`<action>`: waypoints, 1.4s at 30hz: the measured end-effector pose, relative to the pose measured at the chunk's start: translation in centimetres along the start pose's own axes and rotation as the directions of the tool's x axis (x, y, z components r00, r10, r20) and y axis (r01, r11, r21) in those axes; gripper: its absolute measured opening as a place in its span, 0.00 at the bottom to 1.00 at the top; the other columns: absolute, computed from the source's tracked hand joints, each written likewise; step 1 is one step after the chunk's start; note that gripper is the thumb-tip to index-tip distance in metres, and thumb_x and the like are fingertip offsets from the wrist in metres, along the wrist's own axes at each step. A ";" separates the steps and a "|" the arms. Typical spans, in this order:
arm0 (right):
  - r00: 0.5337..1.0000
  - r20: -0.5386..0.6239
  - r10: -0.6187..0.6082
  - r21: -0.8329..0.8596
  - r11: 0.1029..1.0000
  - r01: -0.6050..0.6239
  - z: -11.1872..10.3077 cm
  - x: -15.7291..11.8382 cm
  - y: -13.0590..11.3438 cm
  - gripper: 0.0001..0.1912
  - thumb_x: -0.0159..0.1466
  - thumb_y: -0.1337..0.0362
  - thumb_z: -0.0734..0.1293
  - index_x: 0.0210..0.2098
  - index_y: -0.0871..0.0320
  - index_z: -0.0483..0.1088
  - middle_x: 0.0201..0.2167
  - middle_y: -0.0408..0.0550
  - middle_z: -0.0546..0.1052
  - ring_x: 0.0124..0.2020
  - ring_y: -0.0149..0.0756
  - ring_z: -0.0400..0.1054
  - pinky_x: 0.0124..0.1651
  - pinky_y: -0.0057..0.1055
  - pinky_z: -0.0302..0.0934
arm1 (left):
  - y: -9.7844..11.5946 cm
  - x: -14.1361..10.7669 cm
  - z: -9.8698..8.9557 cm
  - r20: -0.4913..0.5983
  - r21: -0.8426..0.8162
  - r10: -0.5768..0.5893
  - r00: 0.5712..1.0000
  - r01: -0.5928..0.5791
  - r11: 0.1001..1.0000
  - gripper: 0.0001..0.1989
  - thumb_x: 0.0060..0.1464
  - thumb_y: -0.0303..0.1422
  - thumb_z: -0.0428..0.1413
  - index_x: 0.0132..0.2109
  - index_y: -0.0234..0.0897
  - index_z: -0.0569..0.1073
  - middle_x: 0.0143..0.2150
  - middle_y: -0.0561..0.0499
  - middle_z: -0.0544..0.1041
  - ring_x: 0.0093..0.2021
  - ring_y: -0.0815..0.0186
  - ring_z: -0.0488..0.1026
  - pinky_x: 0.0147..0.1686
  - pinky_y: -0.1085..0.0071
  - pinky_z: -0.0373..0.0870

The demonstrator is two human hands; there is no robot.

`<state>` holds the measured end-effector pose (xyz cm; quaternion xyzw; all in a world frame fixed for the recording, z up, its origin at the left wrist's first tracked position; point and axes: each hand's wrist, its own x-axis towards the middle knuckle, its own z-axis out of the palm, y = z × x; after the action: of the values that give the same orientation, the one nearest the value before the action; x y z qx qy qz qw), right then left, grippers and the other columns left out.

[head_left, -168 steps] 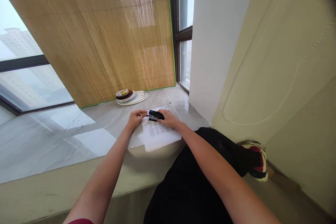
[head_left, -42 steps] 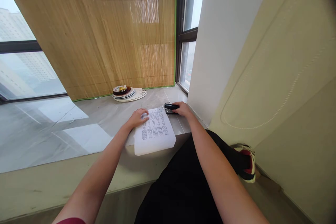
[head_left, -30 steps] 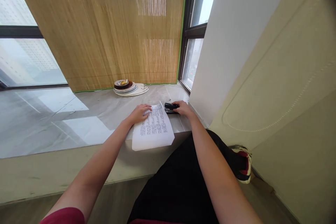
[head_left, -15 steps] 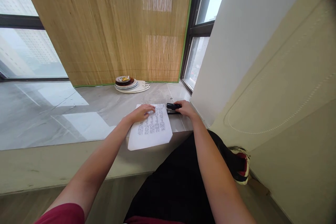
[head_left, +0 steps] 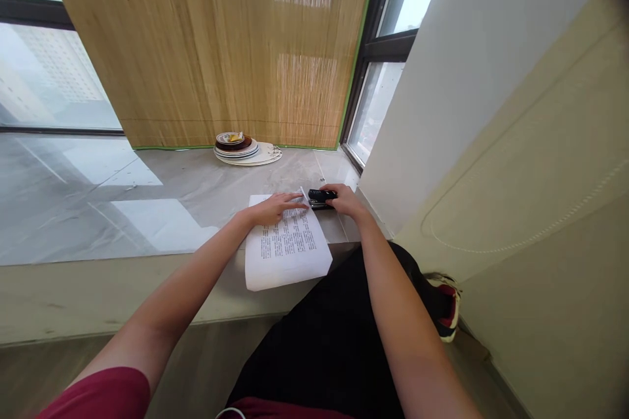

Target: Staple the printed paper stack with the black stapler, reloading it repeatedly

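Observation:
Printed sheets of paper [head_left: 287,255] lie on the ledge, their near end hanging over its front edge. My left hand [head_left: 275,208] rests on the upper part of the paper, fingers stretched toward its right edge. Beside those fingertips, a narrow strip of the paper's top right edge stands raised. A black stapler [head_left: 320,196] lies against that right edge, and its jaws face the paper. My right hand [head_left: 344,200] grips the stapler's rear from the right. Whether any paper sits inside the jaws is too small to tell.
Stacked plates [head_left: 236,149] with a small yellow item on top stand at the back of the marble ledge [head_left: 181,177]. Behind them hangs a bamboo blind [head_left: 221,46]. A white wall [head_left: 442,78] bounds the right side. Below is a shoe [head_left: 448,306].
My left hand has slid right, its fingers now straighter and reaching the paper's edge. The stapler has come closer to the paper, and the paper's top right edge has lifted.

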<state>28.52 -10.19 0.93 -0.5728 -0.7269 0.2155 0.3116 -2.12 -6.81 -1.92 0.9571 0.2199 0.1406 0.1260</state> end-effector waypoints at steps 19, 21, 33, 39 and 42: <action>0.987 0.024 -0.161 0.012 0.987 0.161 0.9 -0.3 -0.9 0.22 0.64 0.75 0.73 0.55 0.53 0.84 0.55 0.49 0.86 0.59 0.46 0.79 0.70 0.44 0.66 | 0.3 0.3 -0.1 0.043 -0.022 0.000 0.999 0.001 1.000 0.35 0.60 0.26 0.57 0.71 0.59 0.75 0.82 0.53 0.60 0.79 0.39 0.61 0.75 0.41 0.57; 0.987 0.013 -0.163 -0.004 0.987 0.163 0.9 -0.2 -0.7 0.22 0.63 0.75 0.73 0.54 0.52 0.85 0.55 0.48 0.86 0.59 0.45 0.79 0.70 0.44 0.66 | 1.0 0.3 -0.6 0.100 0.011 -0.023 0.995 0.022 1.000 0.29 0.66 0.33 0.55 0.72 0.56 0.74 0.84 0.50 0.55 0.80 0.38 0.57 0.76 0.37 0.53; 0.990 0.021 -0.141 -0.266 0.954 0.142 2.5 -0.1 -2.3 0.22 0.71 0.70 0.68 0.62 0.50 0.80 0.56 0.49 0.83 0.63 0.49 0.72 0.67 0.46 0.62 | 2.4 0.5 -0.6 0.186 0.143 -0.060 0.981 0.034 0.989 0.32 0.70 0.35 0.51 0.78 0.57 0.66 0.85 0.44 0.53 0.82 0.38 0.53 0.76 0.33 0.51; 1.000 0.004 -0.022 -0.369 0.929 0.022 1.2 -0.5 -2.2 0.26 0.72 0.71 0.64 0.65 0.47 0.77 0.61 0.50 0.80 0.66 0.51 0.67 0.66 0.50 0.58 | 3.0 0.4 -1.1 0.248 0.133 -0.116 0.962 0.085 0.987 0.34 0.72 0.34 0.48 0.80 0.61 0.60 0.86 0.46 0.45 0.84 0.37 0.47 0.74 0.25 0.42; 0.999 -0.028 0.025 -0.398 0.917 -0.034 0.4 -0.7 -1.9 0.26 0.71 0.72 0.64 0.64 0.47 0.78 0.61 0.50 0.80 0.65 0.52 0.68 0.65 0.51 0.59 | 2.9 0.3 -1.1 0.257 0.124 -0.124 0.958 0.095 0.988 0.33 0.73 0.35 0.48 0.80 0.61 0.60 0.86 0.47 0.45 0.84 0.38 0.45 0.75 0.25 0.41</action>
<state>26.98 -11.36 1.76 -0.6376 -0.7432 0.0611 0.1934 -1.11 -9.01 0.00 0.9591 0.2613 -0.0076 0.1085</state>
